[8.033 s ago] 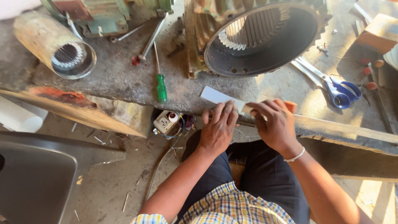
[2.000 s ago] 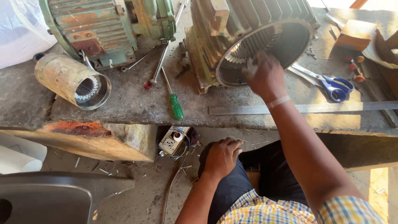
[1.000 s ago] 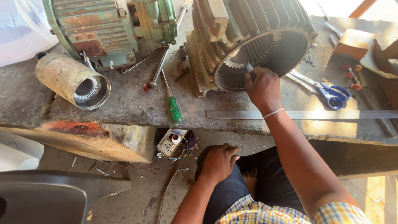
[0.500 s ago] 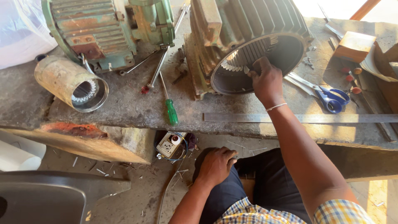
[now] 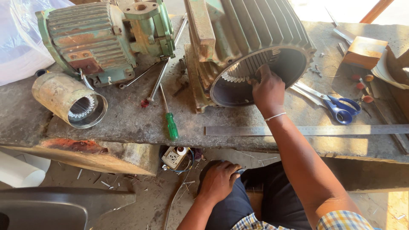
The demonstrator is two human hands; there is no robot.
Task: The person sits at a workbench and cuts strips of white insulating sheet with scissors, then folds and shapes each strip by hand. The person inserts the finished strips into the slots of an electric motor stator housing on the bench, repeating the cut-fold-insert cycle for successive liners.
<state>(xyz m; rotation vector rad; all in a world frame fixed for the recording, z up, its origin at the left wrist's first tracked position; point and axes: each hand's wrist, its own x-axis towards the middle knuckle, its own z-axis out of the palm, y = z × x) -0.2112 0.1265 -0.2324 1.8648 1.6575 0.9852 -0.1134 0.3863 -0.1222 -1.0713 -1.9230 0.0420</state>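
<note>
Grimy grey and stained, the desk [image 5: 128, 127] runs across the upper half of the head view, with a dusty floor [image 5: 162, 200] littered with scraps below it.

Upper centre of the frame stands the large motor housing [image 5: 251, 38], a ribbed, dull green-grey casting with rust on its foot; its round open end faces the viewer, showing a dark bore ringed by slotted teeth with pale insulation at the slots. The right hand [image 5: 267, 89] reaches into the lower rim of that opening, fingers curled against the slotted edge; whether it pinches anything cannot be told. A thin bracelet sits on the wrist.

The left hand [image 5: 218, 181] rests lower centre on the person's dark trouser knee, fingers loosely bent, holding nothing.

Below the housing a long steel ruler [image 5: 306, 130] lies flat along the desk edge. Blue-handled scissors [image 5: 336, 106] lie just right of the housing. A green-handled screwdriver [image 5: 169, 119] lies left of it, and a smaller green motor [image 5: 102, 40] sits upper left, with a rusty cylindrical stator [image 5: 70, 100] beside it.
</note>
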